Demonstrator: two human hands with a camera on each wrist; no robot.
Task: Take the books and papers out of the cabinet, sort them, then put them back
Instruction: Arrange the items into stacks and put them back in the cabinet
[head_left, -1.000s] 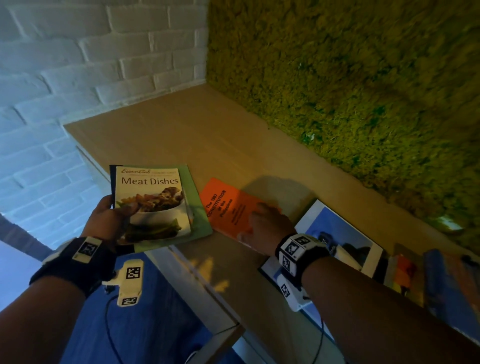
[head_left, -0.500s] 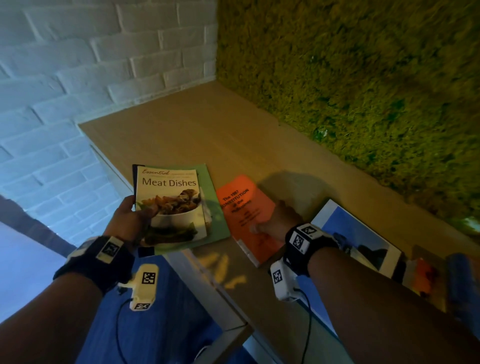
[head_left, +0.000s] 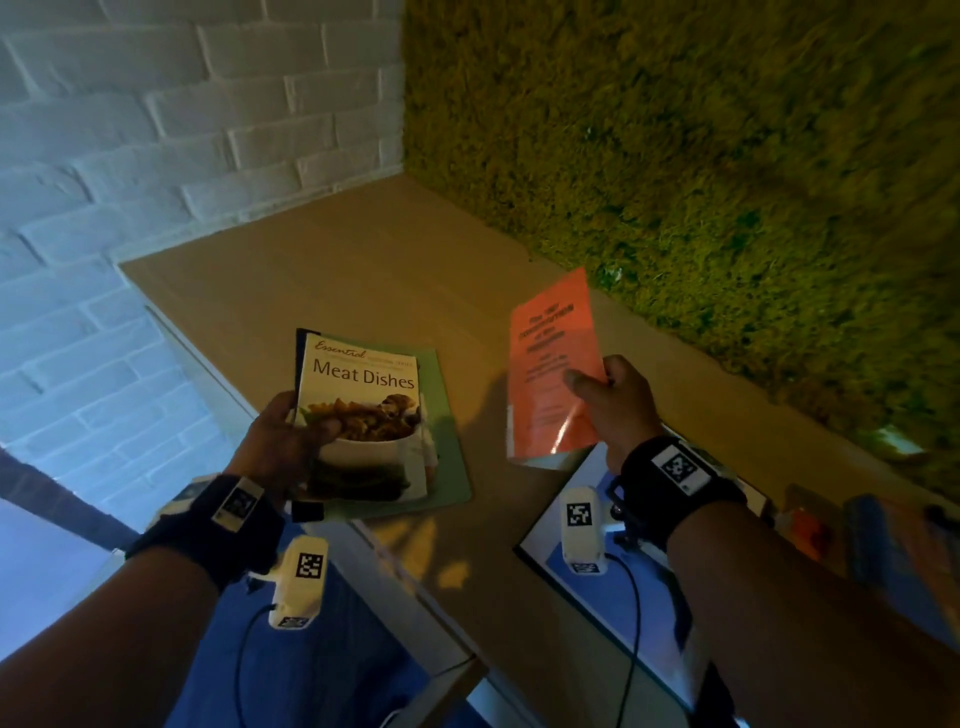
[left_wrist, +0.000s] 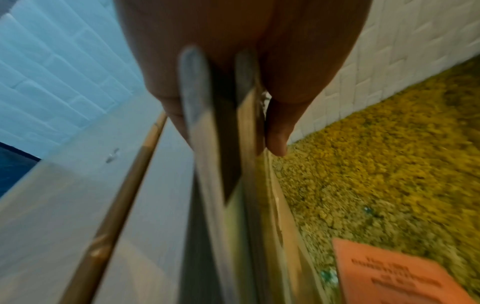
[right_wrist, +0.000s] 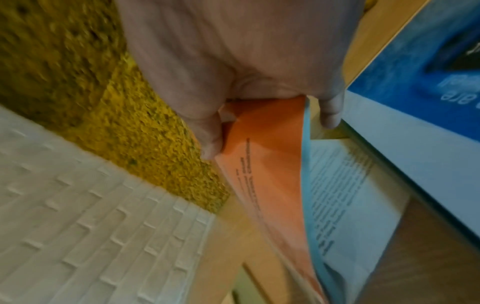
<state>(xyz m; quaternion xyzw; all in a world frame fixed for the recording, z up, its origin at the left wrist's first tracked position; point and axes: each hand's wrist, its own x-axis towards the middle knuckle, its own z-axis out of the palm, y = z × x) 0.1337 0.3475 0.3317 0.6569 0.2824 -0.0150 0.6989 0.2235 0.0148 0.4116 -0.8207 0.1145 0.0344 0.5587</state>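
1. The left hand grips the glossy "Meat Dishes" cookbook with a thin green folder under it, thumb on the cover, over the tabletop edge.
2. The right hand pinches the orange booklet and holds it tilted above the smooth wooden tabletop.
3. A blue-and-white book lies flat under the right wrist.
4. The rough moss wall meets the white brick wall.
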